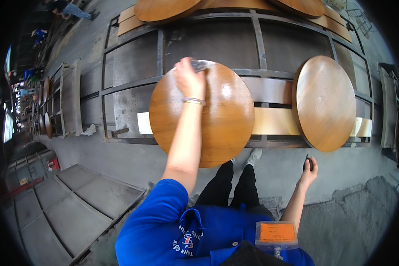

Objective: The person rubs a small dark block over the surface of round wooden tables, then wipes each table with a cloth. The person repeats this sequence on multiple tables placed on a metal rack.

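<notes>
A round, glossy brown wooden tabletop [226,119] lies in front of me. My left hand [190,80] reaches over its far part, fingers closed round a dark grey pad [199,66] that rests at the far edge; whether it is a cloth or a sanding pad is unclear. Down at my right side, off the bench, my right hand [311,172] curls around a small dark object [307,164] whose kind I cannot make out. To the right, nearest that hand, a second round tabletop [326,104] shows a paler, duller surface.
Both tops rest on pale boards [275,121] across a dark metal frame [258,40]. More round tops [168,9] lie at the far side. Another metal frame [68,195] is on the floor at the lower left. A person [73,9] is far off at upper left.
</notes>
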`<state>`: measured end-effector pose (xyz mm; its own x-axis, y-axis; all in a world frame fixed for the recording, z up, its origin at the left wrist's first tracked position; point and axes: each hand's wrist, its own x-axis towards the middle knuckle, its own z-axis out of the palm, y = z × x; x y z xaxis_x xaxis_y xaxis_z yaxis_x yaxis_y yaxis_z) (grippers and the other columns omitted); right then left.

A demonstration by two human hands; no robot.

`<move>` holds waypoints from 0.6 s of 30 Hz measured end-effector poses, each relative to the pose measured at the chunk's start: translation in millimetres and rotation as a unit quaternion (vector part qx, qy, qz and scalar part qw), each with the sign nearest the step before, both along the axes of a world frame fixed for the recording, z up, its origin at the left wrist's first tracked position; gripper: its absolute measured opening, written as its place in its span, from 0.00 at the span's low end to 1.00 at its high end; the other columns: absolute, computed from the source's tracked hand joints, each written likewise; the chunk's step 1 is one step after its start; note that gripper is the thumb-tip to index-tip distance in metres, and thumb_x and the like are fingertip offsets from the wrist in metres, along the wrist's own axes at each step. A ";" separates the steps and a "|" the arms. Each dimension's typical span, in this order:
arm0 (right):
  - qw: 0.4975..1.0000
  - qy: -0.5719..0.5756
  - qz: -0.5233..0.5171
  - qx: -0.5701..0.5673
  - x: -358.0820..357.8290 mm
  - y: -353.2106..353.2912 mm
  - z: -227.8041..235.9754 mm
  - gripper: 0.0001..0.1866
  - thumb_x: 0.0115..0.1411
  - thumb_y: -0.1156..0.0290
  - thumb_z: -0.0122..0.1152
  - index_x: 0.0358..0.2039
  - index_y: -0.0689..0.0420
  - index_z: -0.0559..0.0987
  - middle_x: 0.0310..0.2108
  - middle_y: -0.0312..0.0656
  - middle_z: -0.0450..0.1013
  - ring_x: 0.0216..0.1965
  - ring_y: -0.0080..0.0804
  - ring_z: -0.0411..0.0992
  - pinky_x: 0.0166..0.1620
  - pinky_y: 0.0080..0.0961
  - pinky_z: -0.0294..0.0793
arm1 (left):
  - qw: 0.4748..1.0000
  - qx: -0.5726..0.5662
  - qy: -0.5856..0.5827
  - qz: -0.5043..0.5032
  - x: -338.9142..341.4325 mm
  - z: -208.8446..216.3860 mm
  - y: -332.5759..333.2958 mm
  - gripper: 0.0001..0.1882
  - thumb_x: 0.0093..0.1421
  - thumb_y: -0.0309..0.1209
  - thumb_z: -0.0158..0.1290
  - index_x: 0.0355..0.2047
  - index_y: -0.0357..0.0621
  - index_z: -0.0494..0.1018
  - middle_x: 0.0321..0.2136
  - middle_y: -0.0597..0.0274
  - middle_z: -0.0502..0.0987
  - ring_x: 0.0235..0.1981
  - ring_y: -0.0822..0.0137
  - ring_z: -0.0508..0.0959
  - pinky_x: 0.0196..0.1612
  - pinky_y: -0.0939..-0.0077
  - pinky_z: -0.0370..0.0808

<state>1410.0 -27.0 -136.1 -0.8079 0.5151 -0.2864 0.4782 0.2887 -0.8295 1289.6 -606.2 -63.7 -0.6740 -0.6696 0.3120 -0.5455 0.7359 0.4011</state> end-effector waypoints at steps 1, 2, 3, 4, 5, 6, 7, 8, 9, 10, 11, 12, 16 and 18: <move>1.000 0.009 0.010 -0.007 -2.5 -4.3 2.4 0.17 0.71 0.78 0.68 0.59 0.61 0.83 0.54 0.39 0.81 0.54 0.29 0.79 0.60 0.28 0.78 | 0.998 0.047 -0.019 -0.023 -10.9 -0.2 31.2 0.30 0.53 0.24 0.74 0.55 0.45 0.75 0.53 0.48 0.77 0.56 0.44 0.79 0.58 0.50 0.80; 1.000 0.014 0.012 -0.010 -5.1 -8.5 5.2 0.17 0.71 0.78 0.68 0.59 0.61 0.84 0.54 0.39 0.81 0.54 0.29 0.79 0.60 0.28 0.78 | 0.996 0.077 -0.005 -0.055 -15.7 2.1 62.8 0.32 0.52 0.23 0.74 0.56 0.44 0.74 0.54 0.48 0.77 0.56 0.45 0.79 0.58 0.51 0.81; 1.000 0.018 0.013 -0.014 -7.7 -12.3 8.0 0.17 0.71 0.77 0.68 0.59 0.61 0.84 0.54 0.39 0.81 0.54 0.29 0.79 0.60 0.28 0.78 | 0.993 0.089 0.006 -0.081 -18.3 6.1 91.9 0.25 0.55 0.25 0.71 0.52 0.46 0.77 0.49 0.50 0.79 0.54 0.46 0.80 0.57 0.52 0.80; 1.000 0.022 0.018 -0.009 -10.4 -15.3 10.9 0.17 0.71 0.78 0.68 0.59 0.61 0.84 0.54 0.39 0.81 0.54 0.29 0.79 0.60 0.28 0.79 | 0.983 0.140 -0.006 -0.119 -16.6 10.9 116.9 0.26 0.53 0.25 0.72 0.52 0.48 0.77 0.49 0.51 0.79 0.54 0.46 0.80 0.57 0.52 0.81; 0.999 0.025 0.022 -0.006 -13.0 -17.6 13.8 0.17 0.71 0.78 0.68 0.59 0.61 0.84 0.54 0.39 0.81 0.54 0.29 0.79 0.59 0.28 0.79 | 0.976 0.169 -0.019 -0.138 -11.7 16.0 141.5 0.27 0.51 0.24 0.72 0.52 0.49 0.76 0.50 0.52 0.78 0.54 0.46 0.80 0.57 0.52 0.81; 0.999 0.027 0.026 -0.005 -15.1 -18.9 16.7 0.17 0.71 0.78 0.68 0.59 0.61 0.83 0.54 0.40 0.81 0.53 0.29 0.79 0.59 0.28 0.79 | 0.969 0.175 -0.035 -0.172 -5.7 20.4 158.8 0.28 0.51 0.23 0.72 0.52 0.50 0.76 0.51 0.52 0.78 0.54 0.45 0.80 0.58 0.51 0.82; 0.999 0.030 0.023 -0.014 -17.2 -19.2 19.5 0.17 0.71 0.78 0.68 0.59 0.61 0.83 0.54 0.40 0.81 0.53 0.29 0.79 0.59 0.27 0.79 | 0.964 0.170 -0.024 -0.202 6.5 23.6 170.7 0.30 0.51 0.23 0.72 0.54 0.50 0.76 0.51 0.52 0.78 0.55 0.45 0.79 0.58 0.51 0.81; 0.999 0.032 0.020 -0.025 -18.7 -18.5 22.2 0.17 0.71 0.78 0.68 0.59 0.61 0.83 0.55 0.40 0.81 0.53 0.28 0.79 0.59 0.27 0.79 | 0.967 0.156 -0.026 -0.201 18.9 25.0 173.6 0.30 0.51 0.23 0.72 0.54 0.50 0.76 0.52 0.52 0.78 0.56 0.45 0.79 0.58 0.51 0.81; 0.999 0.029 0.011 -0.038 -20.0 -17.0 24.6 0.17 0.71 0.78 0.68 0.60 0.61 0.83 0.55 0.40 0.81 0.53 0.28 0.79 0.58 0.27 0.79 | 0.966 0.152 -0.040 -0.204 29.1 24.9 173.2 0.30 0.52 0.23 0.72 0.55 0.49 0.76 0.52 0.52 0.79 0.56 0.45 0.79 0.58 0.51 0.80; 0.999 0.036 0.021 -0.031 -21.1 -14.6 26.8 0.17 0.71 0.78 0.68 0.60 0.61 0.83 0.55 0.40 0.81 0.53 0.28 0.79 0.58 0.26 0.79 | 0.973 0.142 -0.039 -0.176 40.0 22.1 163.9 0.29 0.52 0.24 0.72 0.55 0.48 0.77 0.51 0.52 0.79 0.56 0.45 0.79 0.58 0.51 0.80; 0.999 0.037 0.026 -0.024 -21.8 -11.4 28.5 0.17 0.71 0.79 0.68 0.60 0.61 0.83 0.55 0.41 0.81 0.53 0.28 0.79 0.58 0.26 0.79 | 0.977 0.143 -0.050 -0.150 55.2 18.5 147.8 0.29 0.52 0.25 0.72 0.55 0.48 0.77 0.51 0.51 0.79 0.57 0.45 0.79 0.59 0.51 0.79; 0.999 0.031 0.013 -0.014 -22.4 -7.7 30.0 0.17 0.71 0.79 0.68 0.60 0.61 0.83 0.55 0.41 0.81 0.53 0.28 0.79 0.58 0.26 0.79 | 0.986 0.113 -0.008 -0.126 73.6 15.6 127.8 0.28 0.53 0.25 0.72 0.55 0.46 0.77 0.49 0.50 0.80 0.56 0.46 0.80 0.58 0.52 0.79; 0.999 0.036 0.019 -0.030 -23.6 10.5 34.2 0.18 0.71 0.80 0.68 0.60 0.62 0.83 0.54 0.41 0.81 0.53 0.28 0.80 0.58 0.26 0.81 | 0.998 0.021 -0.028 0.048 166.2 17.7 33.2 0.25 0.55 0.27 0.73 0.53 0.44 0.79 0.49 0.49 0.82 0.54 0.46 0.81 0.58 0.52 0.79; 0.999 0.030 0.011 -0.023 -25.0 19.6 36.0 0.18 0.71 0.80 0.68 0.60 0.62 0.83 0.54 0.41 0.81 0.53 0.28 0.80 0.58 0.26 0.81 | 0.987 0.020 -0.053 0.150 209.2 26.3 -3.7 0.24 0.55 0.28 0.74 0.51 0.45 0.80 0.48 0.50 0.82 0.52 0.45 0.82 0.57 0.50 0.80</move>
<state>1384.9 -7.4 -100.1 -0.8355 0.4842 -0.2599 0.4212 0.2603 -0.8688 1498.8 -610.0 -37.4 -0.4704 -0.8549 0.2190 -0.7772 0.5188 0.3561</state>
